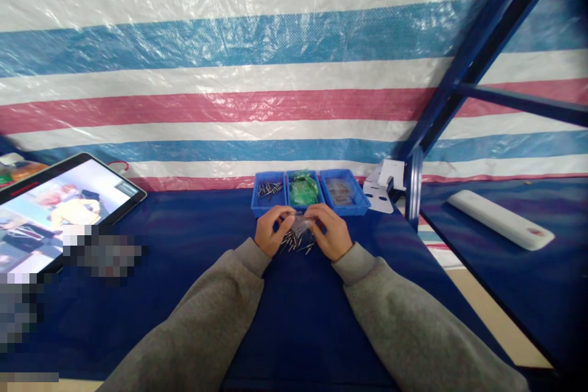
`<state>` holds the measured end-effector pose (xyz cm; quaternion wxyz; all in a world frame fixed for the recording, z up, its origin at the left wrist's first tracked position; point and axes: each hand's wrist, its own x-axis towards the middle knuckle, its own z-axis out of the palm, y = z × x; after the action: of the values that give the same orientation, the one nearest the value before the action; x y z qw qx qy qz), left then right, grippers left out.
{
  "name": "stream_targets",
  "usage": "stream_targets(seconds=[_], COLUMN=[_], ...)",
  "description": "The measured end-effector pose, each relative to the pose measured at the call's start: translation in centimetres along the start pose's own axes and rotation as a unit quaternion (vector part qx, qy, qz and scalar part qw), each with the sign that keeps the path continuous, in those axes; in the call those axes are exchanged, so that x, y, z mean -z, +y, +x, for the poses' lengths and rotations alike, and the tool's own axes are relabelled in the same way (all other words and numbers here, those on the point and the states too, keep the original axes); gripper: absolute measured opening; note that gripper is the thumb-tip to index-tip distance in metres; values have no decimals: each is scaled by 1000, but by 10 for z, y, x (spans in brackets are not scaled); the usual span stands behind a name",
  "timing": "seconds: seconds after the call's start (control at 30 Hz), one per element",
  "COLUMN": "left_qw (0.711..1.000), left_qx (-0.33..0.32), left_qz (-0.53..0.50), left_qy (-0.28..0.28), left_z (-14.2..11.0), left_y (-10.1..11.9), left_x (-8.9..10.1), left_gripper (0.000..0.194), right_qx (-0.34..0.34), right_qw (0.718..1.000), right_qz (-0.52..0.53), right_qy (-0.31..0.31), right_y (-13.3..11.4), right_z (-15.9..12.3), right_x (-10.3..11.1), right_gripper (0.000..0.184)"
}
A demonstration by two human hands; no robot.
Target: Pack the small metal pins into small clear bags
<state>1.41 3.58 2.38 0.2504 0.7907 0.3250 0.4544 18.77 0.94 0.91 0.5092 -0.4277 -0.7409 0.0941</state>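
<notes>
Between my two hands a small clear plastic bag [301, 223] is stretched in front of the bins. My left hand [272, 229] pinches its left side, and my right hand [331, 233] has its right side between thumb and fingers. Just below the bag a loose pile of dark metal screws [294, 242] lies on the blue table; whether any are inside the bag I cannot tell. Behind my hands stand three blue bins: the left bin [253, 203] with more screws, the middle one with green plastic packets [303, 188], the right one with clear bags [340, 192].
A tablet [68, 214] with a lit screen stands at the left of the table [193, 239]. White cut cards [383, 187] lean by a blue metal post [414, 190] to the right. A long white object [500, 219] lies on the neighbouring surface. Striped sheeting [220, 107] hangs behind.
</notes>
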Motion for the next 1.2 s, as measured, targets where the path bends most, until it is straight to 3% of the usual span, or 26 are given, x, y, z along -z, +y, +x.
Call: stream_targets(seconds=[0.13,0.27,0.47,0.67,0.8,0.87,0.97,1.07,1.2], left_qw=[999,999,999,998,999,998,999,1000,998], left_qx=[-38,-14,28,28,5,-19,-38,-14,42], left_qz=[6,37,29,-11,3,2,12,14,-40], left_qy=[9,14,2,-46,36,59,26,5,-17], left_z=[0,-1,1,0,0,0,1,1,0], left_y=[-2,-4,-2,-3,-6,-7,-7,-7,-7], left_x=[-2,-5,-1,-2,-3,-3,-4,-5,-5], left_gripper=[29,20,33,37,20,30,21,20,23], right_qx=[-51,-70,-16,19,-4,-25,-54,-73,-32], right_qw=[999,997,1000,999,1000,1000,998,997,999], right_qz=[14,33,12,-30,-10,-1,14,30,34], right_qy=[-8,-6,3,-20,-9,-10,-9,-14,-24], right_y=[-1,-2,-2,-1,-2,0,3,2,-2], right_z=[-1,-1,-1,-1,1,1,-1,-2,-1], right_x=[-1,-2,1,-1,0,0,-2,-2,2], right_gripper=[14,15,23,17,15,16,17,19,29])
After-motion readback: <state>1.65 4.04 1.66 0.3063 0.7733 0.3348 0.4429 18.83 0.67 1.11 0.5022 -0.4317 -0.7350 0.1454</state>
